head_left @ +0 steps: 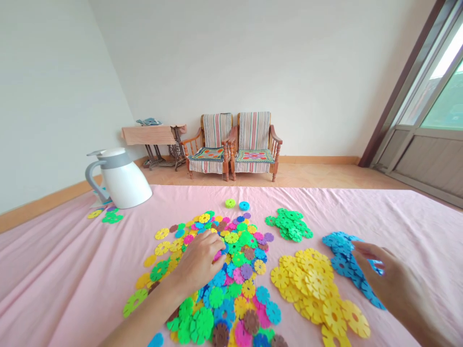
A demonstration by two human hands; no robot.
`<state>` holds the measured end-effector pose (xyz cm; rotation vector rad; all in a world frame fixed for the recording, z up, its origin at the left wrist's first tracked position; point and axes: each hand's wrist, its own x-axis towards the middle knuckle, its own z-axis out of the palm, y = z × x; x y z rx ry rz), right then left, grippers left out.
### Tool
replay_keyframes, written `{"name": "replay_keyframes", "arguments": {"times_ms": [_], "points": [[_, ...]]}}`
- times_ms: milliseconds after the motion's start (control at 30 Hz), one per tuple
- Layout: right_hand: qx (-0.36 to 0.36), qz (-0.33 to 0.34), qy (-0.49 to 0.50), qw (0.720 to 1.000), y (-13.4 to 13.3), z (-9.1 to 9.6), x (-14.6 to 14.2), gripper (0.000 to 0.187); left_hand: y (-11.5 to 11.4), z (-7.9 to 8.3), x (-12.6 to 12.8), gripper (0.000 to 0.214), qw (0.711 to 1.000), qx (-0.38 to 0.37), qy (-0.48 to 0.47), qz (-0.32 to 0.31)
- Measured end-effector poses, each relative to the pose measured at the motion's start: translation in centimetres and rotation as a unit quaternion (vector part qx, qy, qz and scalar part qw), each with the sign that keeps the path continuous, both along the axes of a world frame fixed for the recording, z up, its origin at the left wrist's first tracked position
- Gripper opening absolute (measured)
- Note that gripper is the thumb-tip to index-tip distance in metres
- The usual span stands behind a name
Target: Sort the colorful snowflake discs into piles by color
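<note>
Mixed notched plastic discs [238,260] in many colours lie spread in a loose pile on the pink tablecloth. My left hand [202,258] reaches into the middle of them, fingers curled down; a pink disc shows by the thumb, but the fingertips are partly hidden. On the right, my right hand [388,274] is over a heap of blue discs [342,253], thumb and fingers apart, covering part of the heap. Yellow discs [313,284] form a larger heap between the two hands. Behind it sits a heap of green discs [291,224].
A white jug with a grey handle [128,180] stands at the back left, with a few discs [112,217] in front. One lime disc [230,203] and a blue stack [244,206] lie near the far table edge. Beyond are two wooden armchairs [255,144] and a cloth-covered stand [150,135].
</note>
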<state>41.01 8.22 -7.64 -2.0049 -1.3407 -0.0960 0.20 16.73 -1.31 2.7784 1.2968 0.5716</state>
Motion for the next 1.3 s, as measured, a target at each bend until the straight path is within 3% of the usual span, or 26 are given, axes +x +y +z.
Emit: {"name": "replay_keyframes", "arguments": {"times_ms": [67,167,267,700,833,967,1033,1133,1300], "points": [[-0.011,0.026,0.008,1.000,0.0,-0.1,-0.7,0.042,0.0,0.0,0.0,0.017,1.000,0.013,-0.004,0.004],[-0.010,0.046,0.008,0.999,0.0,-0.4,-1.6,0.039,0.1,-0.1,-0.2,0.007,1.000,0.017,-0.014,0.003],[-0.014,0.059,0.021,0.998,0.0,-0.4,-2.2,0.039,0.1,-0.1,-0.3,0.017,1.000,0.013,-0.002,0.017],[-0.015,0.086,0.019,0.996,-0.4,1.2,-4.6,0.036,0.1,-0.2,0.0,0.019,0.997,0.019,0.043,0.066],[-0.023,0.093,0.004,0.995,-0.5,0.9,-4.8,0.033,0.4,0.0,-0.5,0.019,0.998,0.022,-0.012,0.056],[0.004,0.107,-0.009,0.994,-0.6,1.2,-5.7,0.032,0.8,0.3,-0.9,0.022,0.987,0.031,-0.146,0.060],[0.028,0.140,-0.016,0.990,-0.9,2.0,-6.9,0.029,0.2,0.5,-0.5,0.021,0.975,-0.023,-0.216,0.056],[0.045,0.242,0.002,0.969,-1.9,3.5,-10.2,0.024,-1.9,0.9,1.3,0.021,0.947,-0.153,-0.282,0.027],[0.004,0.352,0.140,0.926,-3.8,4.3,-16.5,0.017,-7.0,1.1,5.6,0.017,0.915,-0.282,-0.288,-0.030]]}}
